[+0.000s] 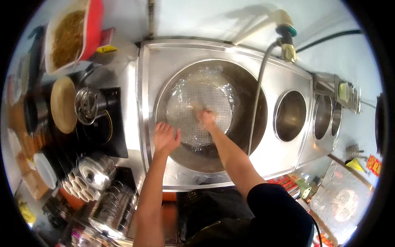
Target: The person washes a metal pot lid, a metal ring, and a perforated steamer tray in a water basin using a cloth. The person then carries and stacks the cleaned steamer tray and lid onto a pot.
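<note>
A large round steel basin (257,119) is set into a steel counter and holds some water. Inside it lies a round perforated metal plate (214,99), wet and shiny. My right hand (207,118) is over the plate with its fingers curled. Something pale and blurred shows at the fingertips, too unclear to name. My left hand (166,138) rests at the basin's left rim, fingers stretched out and thumb apart, holding nothing.
A grey hose (259,90) hangs from a tap (286,37) across the basin's right side. Smaller round wells (290,115) lie to the right. At left stand a black induction cooker (117,123), a glass-lidded pot (87,106) and a red-and-white tub (94,31) of brown contents.
</note>
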{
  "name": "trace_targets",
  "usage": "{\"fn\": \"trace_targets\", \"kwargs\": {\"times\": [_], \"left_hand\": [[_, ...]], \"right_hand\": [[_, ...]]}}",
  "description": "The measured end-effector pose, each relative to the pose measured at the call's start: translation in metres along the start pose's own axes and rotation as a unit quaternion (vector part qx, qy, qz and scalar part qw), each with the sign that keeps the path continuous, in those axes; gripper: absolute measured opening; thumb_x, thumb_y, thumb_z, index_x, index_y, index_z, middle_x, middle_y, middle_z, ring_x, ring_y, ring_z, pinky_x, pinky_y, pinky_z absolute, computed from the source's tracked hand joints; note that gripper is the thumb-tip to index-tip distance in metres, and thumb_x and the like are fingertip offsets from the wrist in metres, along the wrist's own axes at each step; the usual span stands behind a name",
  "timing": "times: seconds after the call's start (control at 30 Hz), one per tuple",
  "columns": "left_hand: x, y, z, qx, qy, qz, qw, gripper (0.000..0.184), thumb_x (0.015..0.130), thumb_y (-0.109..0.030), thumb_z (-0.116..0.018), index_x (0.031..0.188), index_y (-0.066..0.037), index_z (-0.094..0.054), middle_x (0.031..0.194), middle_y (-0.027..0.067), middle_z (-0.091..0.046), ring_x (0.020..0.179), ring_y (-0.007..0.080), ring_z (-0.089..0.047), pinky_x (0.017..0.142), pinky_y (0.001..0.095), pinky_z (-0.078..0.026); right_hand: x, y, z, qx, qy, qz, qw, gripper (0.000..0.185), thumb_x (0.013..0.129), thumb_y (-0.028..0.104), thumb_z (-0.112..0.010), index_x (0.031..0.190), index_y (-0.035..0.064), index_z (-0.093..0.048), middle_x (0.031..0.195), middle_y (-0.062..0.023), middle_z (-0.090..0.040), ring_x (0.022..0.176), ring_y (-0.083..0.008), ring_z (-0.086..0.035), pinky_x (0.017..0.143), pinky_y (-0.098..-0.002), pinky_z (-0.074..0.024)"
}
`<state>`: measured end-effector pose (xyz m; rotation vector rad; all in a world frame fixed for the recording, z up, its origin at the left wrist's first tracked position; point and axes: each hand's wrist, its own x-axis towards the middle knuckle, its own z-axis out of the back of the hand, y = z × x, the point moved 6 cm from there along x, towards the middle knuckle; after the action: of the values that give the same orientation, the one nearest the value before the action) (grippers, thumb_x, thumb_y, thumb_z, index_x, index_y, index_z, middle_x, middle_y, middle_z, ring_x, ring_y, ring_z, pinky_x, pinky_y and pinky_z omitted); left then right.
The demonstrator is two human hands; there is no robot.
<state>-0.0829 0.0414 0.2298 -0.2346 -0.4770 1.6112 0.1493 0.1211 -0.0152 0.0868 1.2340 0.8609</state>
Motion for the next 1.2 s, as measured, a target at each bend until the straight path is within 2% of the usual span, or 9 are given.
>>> {"fn": "trace_targets", "kwargs": {"times": [0.2, 0.3, 0.57, 0.77, 0.8, 0.9, 1.0, 1.17, 1.2], "left_hand": [[0.0, 0.012, 0.002, -0.016, -0.007, 0.023, 1.0, 0.025, 0.082, -0.023, -0.063, 0.065, -0.004, -0.062, 0.07, 0.0132, -0.062, 0.078, 0.0285, -0.062, 0.09, 0.0396, -0.046], [-0.003, 0.011, 0.003, -0.027, -0.011, 0.031, 0.999, 0.023, 0.082, -0.021, -0.062, 0.065, -0.005, -0.062, 0.071, 0.0126, -0.062, 0.079, 0.0277, -0.062, 0.092, 0.0392, -0.046], [-0.007, 0.007, 0.017, -0.052, -0.068, -0.01, 0.996, 0.013, 0.075, -0.014, -0.063, 0.066, -0.005, -0.06, 0.076, 0.0117, -0.064, 0.081, 0.0269, -0.062, 0.093, 0.0398, -0.045], [-0.04, -0.012, 0.011, -0.169, -0.029, 0.058, 0.983, 0.026, 0.068, -0.006, -0.066, 0.093, -0.001, -0.064, 0.101, 0.0163, -0.065, 0.099, 0.0337, -0.062, 0.093, 0.0459, -0.048], [-0.053, -0.019, -0.003, -0.206, 0.094, 0.084, 0.97, 0.047, 0.072, -0.007, -0.066, 0.118, -0.001, -0.06, 0.122, 0.0188, -0.06, 0.115, 0.0362, -0.058, 0.098, 0.0467, -0.047], [-0.077, -0.053, -0.005, -0.278, 0.195, 0.099, 0.935, 0.061, 0.074, -0.008, -0.067, 0.133, -0.004, -0.052, 0.136, 0.0181, -0.053, 0.125, 0.0366, -0.052, 0.103, 0.0439, -0.046], [-0.088, -0.071, -0.012, -0.21, 0.235, 0.021, 0.949, 0.07, 0.075, -0.009, -0.068, 0.141, -0.007, -0.046, 0.14, 0.0169, -0.05, 0.131, 0.0356, -0.046, 0.105, 0.042, -0.045], [-0.09, -0.087, -0.018, -0.359, 0.26, 0.032, 0.896, 0.048, 0.076, -0.016, -0.074, 0.122, -0.006, -0.061, 0.128, 0.0156, -0.059, 0.12, 0.0364, -0.054, 0.101, 0.0438, -0.045], [-0.09, -0.092, -0.017, -0.367, 0.261, 0.011, 0.893, 0.044, 0.076, -0.019, -0.076, 0.115, -0.004, -0.065, 0.122, 0.0152, -0.062, 0.115, 0.037, -0.057, 0.098, 0.0449, -0.047]], "right_hand": [[-0.033, 0.058, 0.069, 0.052, 0.003, 0.121, 0.991, 0.033, 0.09, 0.024, -0.06, 0.104, -0.0032, -0.071, 0.093, -0.007, -0.068, 0.081, -0.0163, -0.06, 0.07, -0.0319, -0.048], [-0.043, 0.066, 0.117, 0.049, 0.055, 0.118, 0.99, 0.036, 0.087, 0.025, -0.059, 0.109, -0.0028, -0.068, 0.099, -0.0076, -0.066, 0.091, -0.0191, -0.058, 0.082, -0.0325, -0.0472], [-0.085, 0.108, 0.132, 0.315, 0.06, 0.03, 0.947, 0.012, 0.086, 0.019, -0.056, 0.088, 0.0082, -0.06, 0.08, -0.0017, -0.056, 0.074, -0.0189, -0.058, 0.064, -0.0356, -0.0474], [-0.078, 0.103, 0.127, 0.406, 0.222, -0.003, 0.887, 0.03, 0.085, 0.021, -0.048, 0.103, 0.0045, -0.065, 0.099, -0.0097, -0.068, 0.091, -0.0276, -0.065, 0.083, -0.0413, -0.054], [-0.091, 0.111, 0.121, 0.422, 0.247, -0.011, 0.872, 0.032, 0.087, 0.022, -0.047, 0.106, 0.0037, -0.065, 0.102, -0.0106, -0.069, 0.093, -0.0285, -0.066, 0.085, -0.0418, -0.0542], [-0.137, 0.144, 0.109, 0.434, 0.184, -0.038, 0.881, 0.024, 0.083, 0.025, -0.048, 0.089, 0.0068, -0.063, 0.089, -0.0076, -0.067, 0.085, -0.0283, -0.065, 0.079, -0.046, -0.054], [-0.149, 0.141, 0.106, 0.436, 0.25, -0.07, 0.862, 0.033, 0.092, 0.029, -0.047, 0.102, 0.0035, -0.066, 0.1, -0.0101, -0.07, 0.093, -0.03, -0.067, 0.087, -0.0493, -0.0543], [-0.177, 0.151, 0.096, 0.484, 0.348, -0.088, 0.798, 0.04, 0.102, 0.033, -0.043, 0.116, 0.0023, -0.064, 0.105, -0.012, -0.07, 0.096, -0.0296, -0.069, 0.085, -0.0484, -0.0579], [-0.195, 0.16, 0.096, 0.461, 0.255, -0.104, 0.843, 0.036, 0.103, 0.031, -0.041, 0.111, 0.0035, -0.064, 0.093, -0.0084, -0.069, 0.076, -0.0228, -0.067, 0.066, -0.0375, -0.0595]]}}
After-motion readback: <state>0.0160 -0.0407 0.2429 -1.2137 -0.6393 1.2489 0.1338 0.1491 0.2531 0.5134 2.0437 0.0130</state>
